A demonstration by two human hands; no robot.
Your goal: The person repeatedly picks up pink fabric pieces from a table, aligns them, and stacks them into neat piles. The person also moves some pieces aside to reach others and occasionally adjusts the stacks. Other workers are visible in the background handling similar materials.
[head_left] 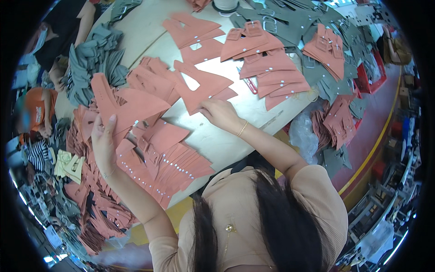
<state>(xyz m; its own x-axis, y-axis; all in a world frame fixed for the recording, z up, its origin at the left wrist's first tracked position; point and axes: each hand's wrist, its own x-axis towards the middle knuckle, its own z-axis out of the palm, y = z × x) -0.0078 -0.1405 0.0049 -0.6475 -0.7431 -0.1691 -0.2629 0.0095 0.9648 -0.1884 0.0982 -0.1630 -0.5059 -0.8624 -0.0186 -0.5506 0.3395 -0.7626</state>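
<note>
My left hand (104,143) grips a coral shoe upper piece (131,108) by its lower edge, thumb on top. A row of small holes runs along its upright strap. My right hand (221,114) pinches the lower edge of another coral upper piece (210,85), which has a cut-out and lies on the white table (235,131). Between my arms, overlapping coral uppers (165,167) fan out with small white tags along their edges. More coral pieces (152,77) lie just beyond my left hand.
Coral uppers with covered buckles (272,68) are stacked at the far right, beside grey-green pieces (299,22). A grey-green heap (97,61) sits at the far left. A white thread spool (225,5) stands at the back. Other people work at the left and right.
</note>
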